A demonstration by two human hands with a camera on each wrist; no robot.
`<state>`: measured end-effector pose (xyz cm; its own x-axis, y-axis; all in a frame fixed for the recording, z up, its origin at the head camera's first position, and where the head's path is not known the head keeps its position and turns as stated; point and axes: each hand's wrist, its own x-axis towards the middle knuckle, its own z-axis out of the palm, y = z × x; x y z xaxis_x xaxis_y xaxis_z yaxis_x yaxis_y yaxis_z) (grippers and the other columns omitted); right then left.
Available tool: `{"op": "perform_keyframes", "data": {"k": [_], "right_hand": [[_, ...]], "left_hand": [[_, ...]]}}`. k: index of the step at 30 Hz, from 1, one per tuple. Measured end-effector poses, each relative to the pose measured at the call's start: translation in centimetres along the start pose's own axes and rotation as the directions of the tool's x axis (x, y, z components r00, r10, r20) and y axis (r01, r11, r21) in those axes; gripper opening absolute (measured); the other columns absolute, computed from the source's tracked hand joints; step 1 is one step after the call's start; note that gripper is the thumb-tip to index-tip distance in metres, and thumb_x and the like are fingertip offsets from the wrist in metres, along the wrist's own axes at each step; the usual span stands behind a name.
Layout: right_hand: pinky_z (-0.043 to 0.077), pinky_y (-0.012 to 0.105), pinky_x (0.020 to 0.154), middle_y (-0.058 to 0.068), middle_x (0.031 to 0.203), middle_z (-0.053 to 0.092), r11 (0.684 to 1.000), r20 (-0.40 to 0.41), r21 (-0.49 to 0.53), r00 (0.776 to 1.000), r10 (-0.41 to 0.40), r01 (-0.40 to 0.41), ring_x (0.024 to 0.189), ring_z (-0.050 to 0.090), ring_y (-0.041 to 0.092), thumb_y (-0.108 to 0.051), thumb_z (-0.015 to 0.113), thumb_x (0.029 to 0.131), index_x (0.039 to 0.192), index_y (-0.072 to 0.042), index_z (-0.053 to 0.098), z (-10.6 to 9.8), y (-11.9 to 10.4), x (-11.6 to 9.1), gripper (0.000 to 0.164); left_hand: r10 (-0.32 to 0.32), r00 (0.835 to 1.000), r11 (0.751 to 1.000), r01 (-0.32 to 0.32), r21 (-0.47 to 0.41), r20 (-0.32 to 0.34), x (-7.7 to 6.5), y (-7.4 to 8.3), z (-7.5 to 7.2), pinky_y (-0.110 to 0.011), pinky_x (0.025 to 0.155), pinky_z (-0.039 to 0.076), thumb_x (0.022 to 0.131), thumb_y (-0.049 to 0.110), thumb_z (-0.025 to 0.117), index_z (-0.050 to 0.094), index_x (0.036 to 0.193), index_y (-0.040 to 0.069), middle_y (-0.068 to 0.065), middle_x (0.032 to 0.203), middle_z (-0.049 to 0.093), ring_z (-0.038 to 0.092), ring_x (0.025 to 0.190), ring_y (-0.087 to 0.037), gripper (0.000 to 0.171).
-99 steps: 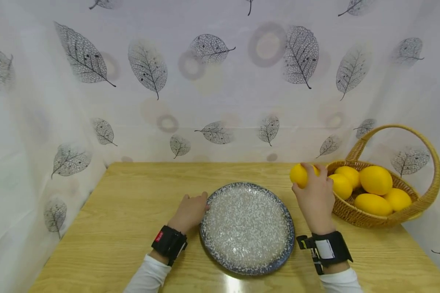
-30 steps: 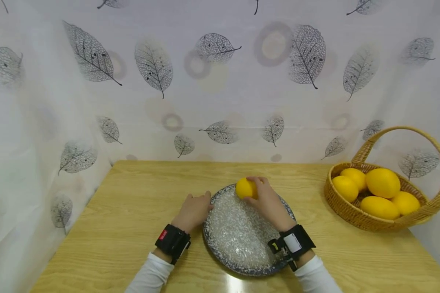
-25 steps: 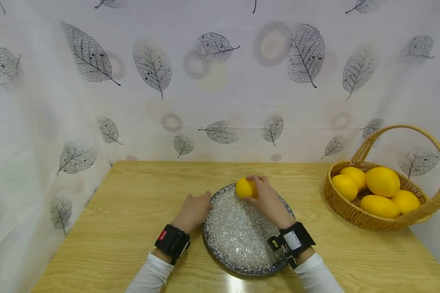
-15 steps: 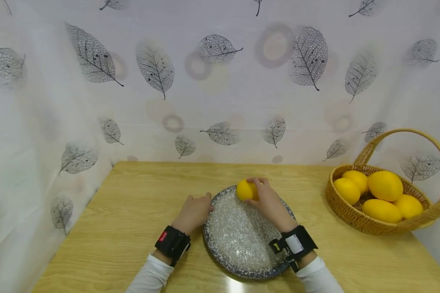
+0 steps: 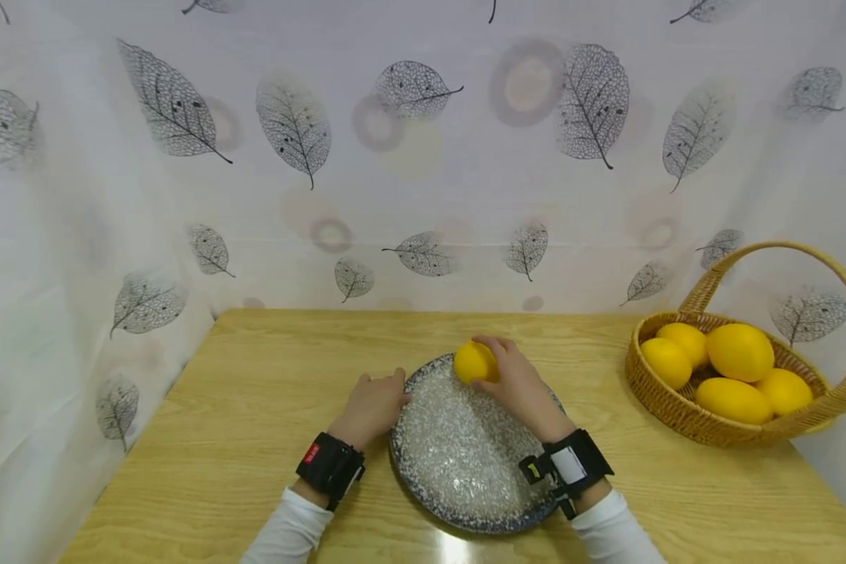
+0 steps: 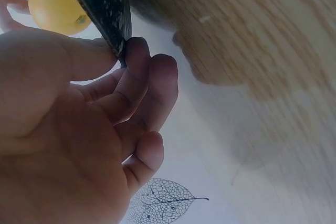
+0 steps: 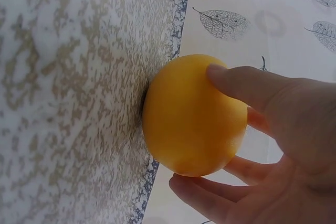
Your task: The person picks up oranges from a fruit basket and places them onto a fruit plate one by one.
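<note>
A round plate [image 5: 465,462], speckled grey-white with a dark blue rim, lies on the wooden table. At its left edge my left hand [image 5: 372,407] pinches the rim between thumb and fingers, as the left wrist view shows. A yellow lemon [image 5: 474,363] sits on the far part of the plate, touching its surface in the right wrist view. My right hand [image 5: 525,392] holds this lemon [image 7: 194,116], thumb on one side and fingers curled round the other. The right hand and forearm cover part of the plate's right side.
A wicker basket [image 5: 677,415] with a tall arched handle [image 5: 789,244] stands at the right of the table [image 5: 254,376], with several lemons [image 5: 739,352] in it. A leaf-patterned cloth [image 5: 423,180] hangs behind the table.
My right hand has carried the lemon leftward from beside the basket onto the plate. Over the last second it has hardly moved. The left hand has stayed at the rim.
</note>
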<state>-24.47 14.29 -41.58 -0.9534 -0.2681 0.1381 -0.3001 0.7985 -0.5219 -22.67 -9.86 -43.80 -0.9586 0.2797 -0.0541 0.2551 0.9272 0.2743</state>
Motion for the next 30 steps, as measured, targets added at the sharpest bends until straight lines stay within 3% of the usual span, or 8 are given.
{"op": "perform_keyframes", "data": {"k": [30], "right_hand": [[0.048,0.064,0.104,0.029,0.15,0.046,1.0,-0.023,-0.007,0.999,-0.022,0.022,0.132,0.052,0.048,-0.017,0.078,0.09,0.149,-0.009,0.048,-0.93,-0.75,-0.28,0.066]], "left_hand": [[0.008,1.0,1.0,-0.008,-0.017,-0.003,0.21,-0.25,0.31,-0.061,0.11,0.041,0.102,0.022,0.061,0.056,0.133,-0.005,-0.019,0.107,0.077,0.073,0.108,-0.032,0.042]]}}
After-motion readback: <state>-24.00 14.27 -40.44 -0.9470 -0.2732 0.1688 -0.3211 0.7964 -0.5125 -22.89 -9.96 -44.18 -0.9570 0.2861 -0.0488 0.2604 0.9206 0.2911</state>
